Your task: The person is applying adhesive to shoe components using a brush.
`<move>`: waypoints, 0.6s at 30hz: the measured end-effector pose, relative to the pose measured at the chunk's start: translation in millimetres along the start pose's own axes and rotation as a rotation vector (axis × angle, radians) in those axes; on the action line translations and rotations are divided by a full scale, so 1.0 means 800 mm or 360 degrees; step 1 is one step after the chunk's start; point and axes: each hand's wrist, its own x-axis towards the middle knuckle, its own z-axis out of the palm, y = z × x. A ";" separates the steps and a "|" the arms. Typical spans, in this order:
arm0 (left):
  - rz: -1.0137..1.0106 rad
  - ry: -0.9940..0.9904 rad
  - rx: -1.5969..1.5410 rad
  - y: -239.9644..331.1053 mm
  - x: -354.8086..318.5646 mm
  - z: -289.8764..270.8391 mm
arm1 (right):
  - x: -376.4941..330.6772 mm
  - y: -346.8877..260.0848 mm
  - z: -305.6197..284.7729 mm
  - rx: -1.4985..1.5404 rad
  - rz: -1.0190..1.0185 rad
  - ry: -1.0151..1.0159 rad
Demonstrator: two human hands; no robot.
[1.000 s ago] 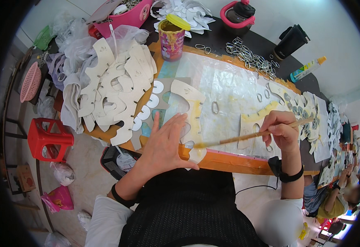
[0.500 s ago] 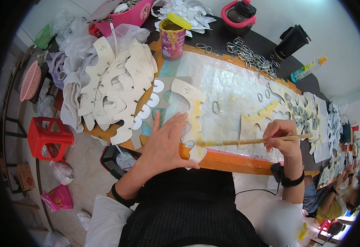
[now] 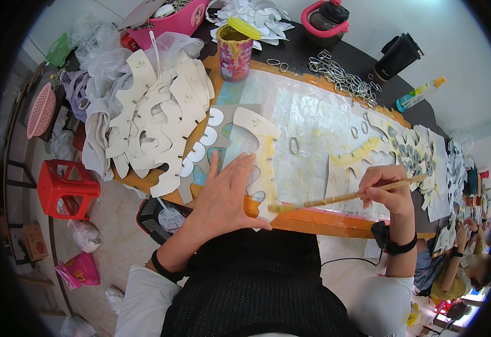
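Note:
My left hand [image 3: 223, 194] lies flat with spread fingers on the edge of a cream, curved cut-out piece [image 3: 266, 151], holding it against the work surface. In my right hand [image 3: 387, 188] is a slim wooden brush [image 3: 335, 199], gripped by its handle. Its yellowed tip touches the near end of that piece, which carries a yellow, glue-like smear along its right side. A second smeared cut-out [image 3: 360, 154] lies farther right, beyond my right hand. Several white discs [image 3: 209, 136] on a grey sheet sit left of the piece.
Stacked cream cut-outs [image 3: 172, 112] are at the left. A smeared pink-purple tub [image 3: 234, 59] with a yellow lid stands at the back, near metal rings [image 3: 341, 76]. Back right are a black tumbler [image 3: 398, 56] and a bottle [image 3: 421, 94]. Other people sit at the far right.
The brush tip has moved toward me along the piece to its near end, and the brush slants more. My left hand has stayed in place.

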 end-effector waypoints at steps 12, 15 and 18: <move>0.0002 0.0014 0.0013 -0.005 -0.002 0.006 | 0.006 -0.005 0.004 -0.0117 0.0079 -0.0072; 0.0004 0.0017 0.0002 -0.004 -0.001 0.005 | 0.005 -0.004 -0.008 -0.0073 -0.0033 -0.0086; 0.0002 0.0017 -0.0003 -0.004 -0.002 0.004 | 0.009 -0.009 0.009 -0.0047 0.0011 -0.0019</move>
